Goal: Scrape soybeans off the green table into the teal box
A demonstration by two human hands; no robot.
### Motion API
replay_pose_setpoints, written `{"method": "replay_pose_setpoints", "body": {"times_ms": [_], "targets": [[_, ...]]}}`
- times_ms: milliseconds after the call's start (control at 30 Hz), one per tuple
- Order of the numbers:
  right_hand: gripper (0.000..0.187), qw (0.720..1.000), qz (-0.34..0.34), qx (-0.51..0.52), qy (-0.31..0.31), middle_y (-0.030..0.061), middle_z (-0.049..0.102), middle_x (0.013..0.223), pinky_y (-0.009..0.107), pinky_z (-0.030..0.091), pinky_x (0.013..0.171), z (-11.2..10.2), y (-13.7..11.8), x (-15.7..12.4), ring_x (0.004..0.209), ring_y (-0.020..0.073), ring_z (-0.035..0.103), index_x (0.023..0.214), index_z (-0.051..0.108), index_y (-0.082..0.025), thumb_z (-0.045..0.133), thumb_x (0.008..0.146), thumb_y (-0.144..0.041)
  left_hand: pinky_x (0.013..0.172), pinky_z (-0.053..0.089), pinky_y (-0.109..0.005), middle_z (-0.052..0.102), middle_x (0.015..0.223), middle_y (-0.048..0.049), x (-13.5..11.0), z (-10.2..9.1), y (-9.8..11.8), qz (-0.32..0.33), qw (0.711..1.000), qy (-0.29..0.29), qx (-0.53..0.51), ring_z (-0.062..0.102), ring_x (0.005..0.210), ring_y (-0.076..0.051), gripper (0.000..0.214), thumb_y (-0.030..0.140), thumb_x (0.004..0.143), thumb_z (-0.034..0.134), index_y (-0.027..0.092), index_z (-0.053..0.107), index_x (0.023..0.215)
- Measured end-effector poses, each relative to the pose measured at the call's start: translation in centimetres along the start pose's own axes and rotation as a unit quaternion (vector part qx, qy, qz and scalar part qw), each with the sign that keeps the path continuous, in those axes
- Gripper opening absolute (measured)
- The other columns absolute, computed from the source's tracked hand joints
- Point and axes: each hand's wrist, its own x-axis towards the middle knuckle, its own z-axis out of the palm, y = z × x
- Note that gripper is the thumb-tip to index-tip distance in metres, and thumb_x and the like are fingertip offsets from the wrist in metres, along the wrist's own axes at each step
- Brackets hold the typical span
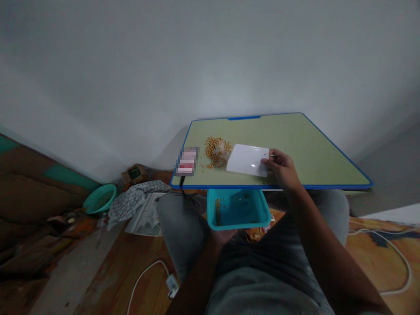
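Green tabletop point(295, 144): right hand point(282, 168) grips glossy white card point(248, 160).

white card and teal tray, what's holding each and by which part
The right hand pinches the white card at its right edge. The left hand supports the teal tray from beneath its near rim.

A home room: low folding table point(295, 144), wooden floor point(108, 271), laundry point(131, 199), basin point(100, 199).
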Motion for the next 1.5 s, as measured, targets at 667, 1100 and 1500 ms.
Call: {"method": "replay_pose_setpoints", "body": {"times_ms": [667,1100,1500], "targets": [[0.03,0.985,0.04,-0.056,0.156,0.0045,0.079,0.082,0.038,0.063,0.059,-3.4,-0.2,-9.6,0.074,0.0282,0.076,0.097,0.069,-0.029,0.087,0.079,-0.045,0.127,0.025,-0.081,0.079,0.143,-0.007,0.9,3.9,-0.7,-0.013,0.994,0.097,0.048,0.04,0.161,-0.051,0.088,0.088,0.093,0.029,0.027,0.075,0.136],[0.03,0.995,0.05,-0.079,0.022,0.0045,0.078,0.083,0.03,0.051,0.055,-0.7,-0.5,-5.7,0.068,0.0226,0.069,0.097,0.067,-0.025,0.082,0.08,-0.045,0.136,0.022,-0.067,0.05,0.172,-0.0224,-0.2,0.9,-0.4,0.021,0.998,0.056,-0.009,0.039,0.164,-0.045,0.093,0.079,0.098,0.041,0.011,0.053,0.161],[0.032,0.98,0.004,-0.184,0.077,0.0065,0.076,0.081,0.028,0.042,0.055,1.0,1.3,-0.1,0.067,0.0213,0.063,0.095,0.067,-0.024,0.074,0.074,-0.046,0.138,0.019,-0.064,0.071,0.154,-0.008,-0.5,2.6,-0.1,0.028,0.985,0.162,0.051,0.037,0.165,-0.044,0.086,0.071,0.096,0.04,0.023,0.05,0.167]]}}
